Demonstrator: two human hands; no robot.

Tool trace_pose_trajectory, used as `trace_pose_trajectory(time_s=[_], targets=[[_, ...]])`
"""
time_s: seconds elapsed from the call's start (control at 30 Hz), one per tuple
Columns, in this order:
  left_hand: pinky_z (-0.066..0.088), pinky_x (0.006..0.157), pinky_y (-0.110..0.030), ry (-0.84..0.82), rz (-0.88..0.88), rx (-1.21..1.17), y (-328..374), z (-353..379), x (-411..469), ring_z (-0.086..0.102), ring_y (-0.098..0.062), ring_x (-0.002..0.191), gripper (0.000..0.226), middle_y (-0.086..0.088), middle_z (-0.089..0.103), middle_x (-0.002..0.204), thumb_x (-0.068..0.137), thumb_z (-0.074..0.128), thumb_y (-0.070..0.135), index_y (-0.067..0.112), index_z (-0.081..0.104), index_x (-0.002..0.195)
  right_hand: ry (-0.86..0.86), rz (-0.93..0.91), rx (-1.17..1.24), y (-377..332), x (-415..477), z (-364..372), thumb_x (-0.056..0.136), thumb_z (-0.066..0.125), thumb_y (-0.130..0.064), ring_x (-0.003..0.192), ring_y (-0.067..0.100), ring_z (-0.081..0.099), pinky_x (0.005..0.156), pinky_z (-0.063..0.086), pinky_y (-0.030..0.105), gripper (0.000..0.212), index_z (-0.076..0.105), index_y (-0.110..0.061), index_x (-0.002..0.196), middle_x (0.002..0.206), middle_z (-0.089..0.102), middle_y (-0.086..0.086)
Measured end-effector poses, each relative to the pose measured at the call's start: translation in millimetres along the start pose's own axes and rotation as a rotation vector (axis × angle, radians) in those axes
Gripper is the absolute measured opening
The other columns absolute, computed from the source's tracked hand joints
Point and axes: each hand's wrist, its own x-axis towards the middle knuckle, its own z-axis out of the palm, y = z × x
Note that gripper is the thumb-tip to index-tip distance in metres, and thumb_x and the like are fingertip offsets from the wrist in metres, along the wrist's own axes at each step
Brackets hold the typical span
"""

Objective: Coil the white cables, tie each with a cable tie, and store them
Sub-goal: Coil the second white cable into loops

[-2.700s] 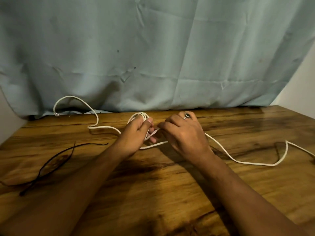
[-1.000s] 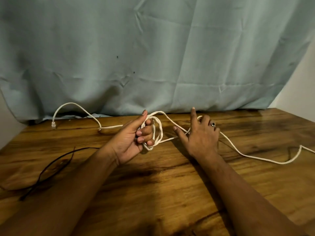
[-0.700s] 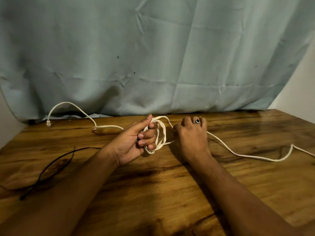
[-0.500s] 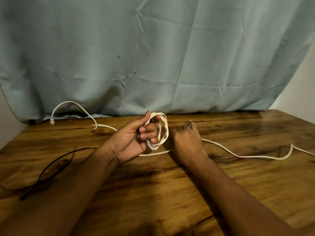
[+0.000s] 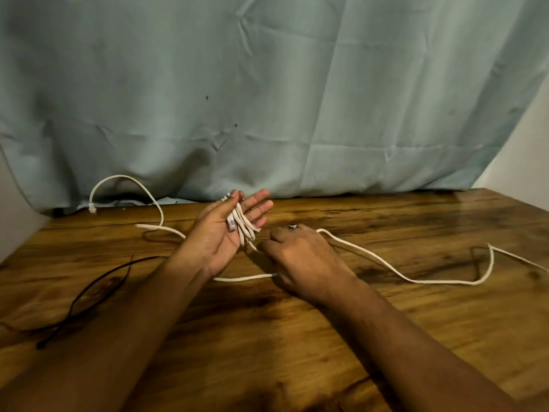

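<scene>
A white cable (image 5: 416, 281) lies across the wooden table (image 5: 386, 337) and runs off the right edge. Several of its loops (image 5: 245, 230) are wound around the outstretched fingers of my left hand (image 5: 219, 236), which is held palm up, with a plug end (image 5: 231, 225) lying in the palm. Just right of it, my right hand (image 5: 306, 257) is knuckles up and closed on the cable, with a strand coming out at each side. More white cable (image 5: 118, 177) arcs at the back left, ending in a plug (image 5: 92, 209). It passes behind my left hand.
Black cable ties (image 5: 89, 292) lie on the table at the left, near my left forearm. A grey-green cloth (image 5: 267, 99) hangs along the table's far edge. A pale wall shows at the far right.
My left hand's fingers have straightened out, spreading the loops across them. My right hand has dropped lower and nearer, drawing a strand of cable under my left hand.
</scene>
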Motion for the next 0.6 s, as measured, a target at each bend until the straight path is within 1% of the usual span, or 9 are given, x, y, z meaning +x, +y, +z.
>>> trace_pose_trajectory(time_s=[0.03,0.1,0.17,0.2,0.3,0.37,0.47,0.53,0.6], targets=[[0.056,0.097,-0.039,0.005,0.02,0.066,-2.2,-0.5,0.0,0.07,-0.032,0.116,0.02,-0.02,0.071,0.125,0.106,0.043,0.021,0.015,0.057,0.092,0.027,-0.006,0.024,-0.1,-1.1,-2.1,0.079,0.073,-0.027,0.079,0.025,0.065,0.068,0.049,0.036,0.028,0.07,-0.019,0.105,0.093,0.068,0.003],[0.059,0.092,-0.036,0.007,0.05,0.224,-7.6,-1.0,-1.2,0.071,-0.032,0.113,0.019,-0.02,0.073,0.12,0.108,0.042,0.017,0.013,0.056,0.096,0.036,-0.016,0.085,-1.1,-3.3,-5.3,0.091,0.055,-0.035,0.08,0.024,0.065,0.07,0.052,0.038,0.031,0.07,-0.019,0.113,0.098,0.069,0.005],[0.058,0.093,-0.039,-0.01,0.057,0.365,-13.6,1.6,-3.9,0.072,-0.032,0.111,0.015,-0.02,0.074,0.117,0.109,0.042,0.015,0.008,0.055,0.104,-0.002,0.0,0.155,-2.2,-5.3,-7.5,0.094,0.039,-0.04,0.084,0.024,0.065,0.07,0.052,0.037,0.043,0.069,-0.019,0.115,0.102,0.07,0.004],[0.059,0.093,-0.039,-0.016,0.058,0.42,-16.3,4.1,-5.6,0.073,-0.031,0.109,0.015,-0.02,0.074,0.116,0.109,0.042,0.015,0.006,0.054,0.109,-0.012,0.012,0.181,-1.7,-6.4,-7.8,0.093,0.037,-0.039,0.087,0.024,0.065,0.072,0.052,0.036,0.044,0.068,-0.019,0.115,0.105,0.071,0.004],[0.061,0.084,-0.032,-0.009,0.069,0.53,-21.9,6.2,-8.6,0.076,-0.022,0.096,0.016,-0.017,0.076,0.11,0.109,0.043,0.015,0.005,0.055,0.109,0.008,0.037,0.227,-1.2,-9.0,-8.8,0.088,0.047,-0.03,0.092,0.023,0.065,0.077,0.053,0.036,0.035,0.065,-0.017,0.115,0.109,0.071,0.004],[0.058,0.083,-0.036,0.002,0.101,0.626,-23.7,0.9,-7.1,0.074,-0.025,0.094,0.018,-0.011,0.079,0.102,0.108,0.046,0.018,0.002,0.054,0.109,0.042,0.047,0.289,-2.9,-9.7,-9.4,0.088,0.053,-0.024,0.09,0.024,0.063,0.076,0.053,0.036,0.027,0.061,-0.015,0.112,0.107,0.069,0.005],[0.048,0.071,-0.033,0.058,0.103,0.749,-24.1,-7.8,-5.9,0.062,-0.022,0.08,0.02,0.0,0.07,0.08,0.107,0.051,0.021,0.002,0.058,0.107,0.088,0.063,0.405,-5.2,-9.4,-8.7,0.094,0.054,-0.024,0.091,0.022,0.062,0.075,0.053,0.036,0.023,0.059,-0.015,0.114,0.11,0.063,0.003],[0.047,0.067,-0.03,0.069,0.073,0.723,-24.8,-9.0,-6.5,0.061,-0.014,0.075,0.017,0.001,0.067,0.077,0.106,0.051,0.021,0.006,0.06,0.104,0.105,0.09,0.436,-4.2,-9.6,-5.7,0.098,0.054,-0.027,0.094,0.018,0.062,0.077,0.053,0.034,0.023,0.061,-0.018,0.118,0.112,0.062,-0.001],[0.048,0.068,-0.029,0.066,0.061,0.688,-24.6,-7.9,-6.5,0.062,-0.013,0.076,0.015,0.001,0.067,0.077,0.106,0.052,0.019,0.011,0.062,0.1,0.139,0.12,0.407,-2.9,-10.5,-3.0,0.101,0.056,-0.029,0.095,0.012,0.06,0.078,0.05,0.027,0.023,0.063,-0.021,0.122,0.114,0.063,-0.004]])
